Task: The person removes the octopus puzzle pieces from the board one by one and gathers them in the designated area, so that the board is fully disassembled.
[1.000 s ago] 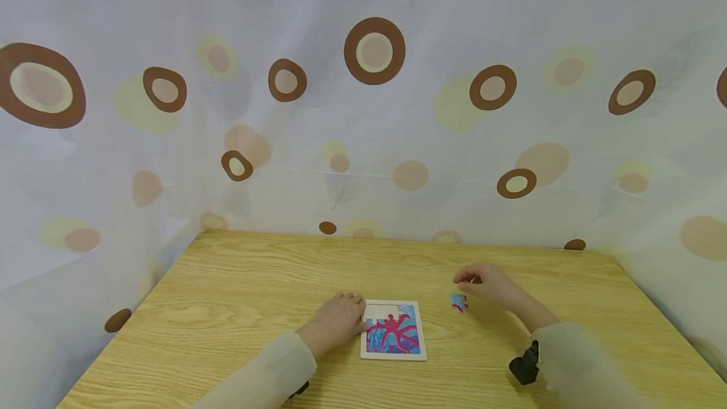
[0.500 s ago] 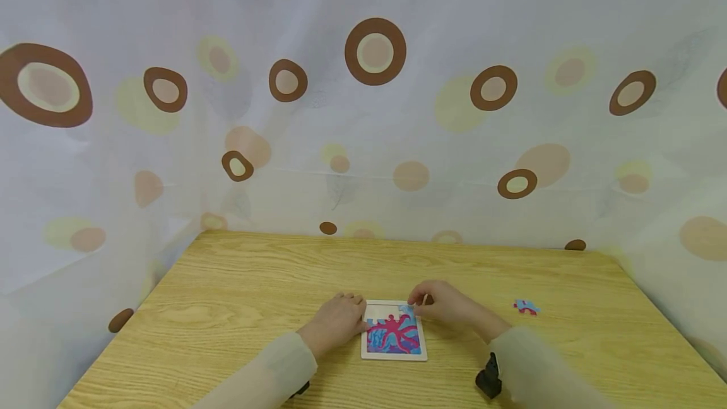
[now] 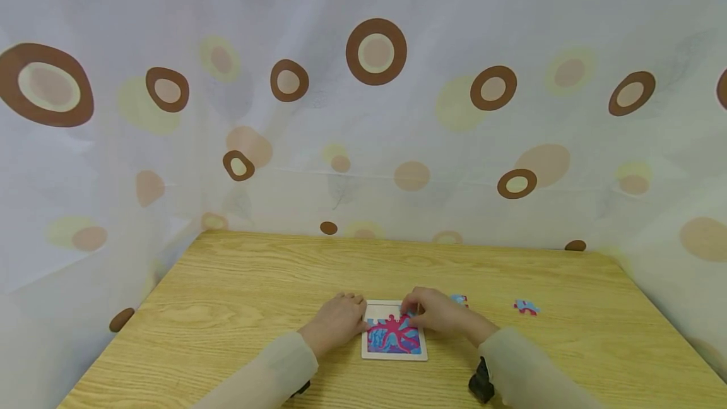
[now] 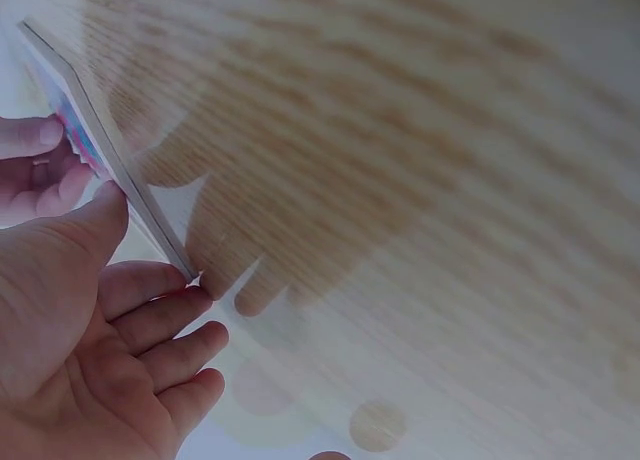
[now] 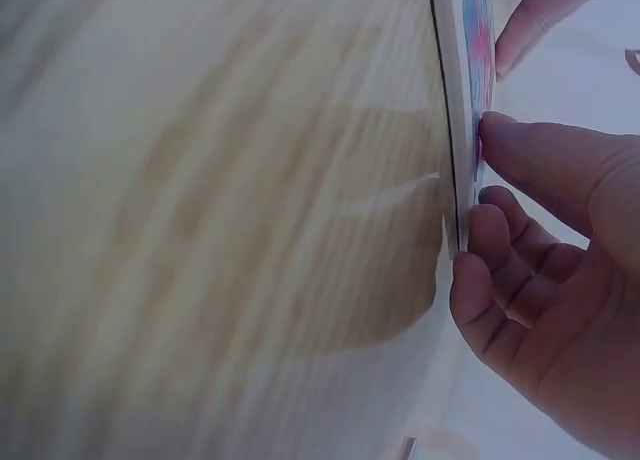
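Note:
A jigsaw puzzle [image 3: 392,338] in a pale square frame lies on the table, showing a pink octopus on blue. Its upper left part shows bare backing. My left hand [image 3: 336,322] holds the frame's left side, and in the left wrist view the thumb and index finger meet its edge [image 4: 152,212]. Over the puzzle's upper right corner my right hand [image 3: 440,313] has its fingers curled, covering that corner. The right wrist view shows the right thumb [image 5: 530,150] against the picture side, with the other fingers bent at the frame's edge.
A loose blue and pink puzzle piece [image 3: 459,299] lies just beyond the right hand, partly hidden by it. Farther right is another loose piece [image 3: 527,307]. The wood-grain table [image 3: 272,270] ends at a patterned curtain [image 3: 318,194].
My right hand has come left from above the nearer loose piece to the puzzle's upper right corner, then slightly lower over it. That piece remains on the table. The left hand stays put.

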The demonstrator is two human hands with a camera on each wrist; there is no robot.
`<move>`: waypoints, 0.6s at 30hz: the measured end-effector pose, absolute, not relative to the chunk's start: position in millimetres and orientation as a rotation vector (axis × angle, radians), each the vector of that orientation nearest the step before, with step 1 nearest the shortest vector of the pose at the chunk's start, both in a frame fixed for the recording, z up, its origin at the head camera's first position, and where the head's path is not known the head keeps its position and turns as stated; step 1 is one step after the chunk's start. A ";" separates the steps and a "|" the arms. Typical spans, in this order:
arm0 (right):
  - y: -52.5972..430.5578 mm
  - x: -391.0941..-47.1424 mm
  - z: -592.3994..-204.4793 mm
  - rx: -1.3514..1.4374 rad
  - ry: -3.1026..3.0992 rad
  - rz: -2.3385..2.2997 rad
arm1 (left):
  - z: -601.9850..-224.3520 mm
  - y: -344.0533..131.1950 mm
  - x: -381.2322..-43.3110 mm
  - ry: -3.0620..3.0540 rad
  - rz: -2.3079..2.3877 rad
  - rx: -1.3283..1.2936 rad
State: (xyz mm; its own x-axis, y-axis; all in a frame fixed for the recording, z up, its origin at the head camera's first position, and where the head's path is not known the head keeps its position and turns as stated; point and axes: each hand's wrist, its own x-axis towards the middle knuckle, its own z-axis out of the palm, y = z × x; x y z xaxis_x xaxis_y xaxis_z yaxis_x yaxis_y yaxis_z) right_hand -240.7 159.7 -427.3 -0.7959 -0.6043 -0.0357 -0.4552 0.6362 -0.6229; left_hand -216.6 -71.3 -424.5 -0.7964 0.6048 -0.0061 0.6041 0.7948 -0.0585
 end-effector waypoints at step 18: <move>158.9 -240.4 -431.8 -0.893 2.599 -0.954 | -427.0 -71.0 -217.7 -2.956 0.066 -0.993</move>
State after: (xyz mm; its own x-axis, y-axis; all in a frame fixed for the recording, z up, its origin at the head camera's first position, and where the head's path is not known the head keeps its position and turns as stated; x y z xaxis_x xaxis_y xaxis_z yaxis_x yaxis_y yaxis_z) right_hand -240.4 158.9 -431.8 -0.7870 -0.6169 -0.0074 -0.4657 0.6019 -0.6487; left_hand -217.7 -71.0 -427.0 -0.7971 0.6038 0.0083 0.6028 0.7965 -0.0472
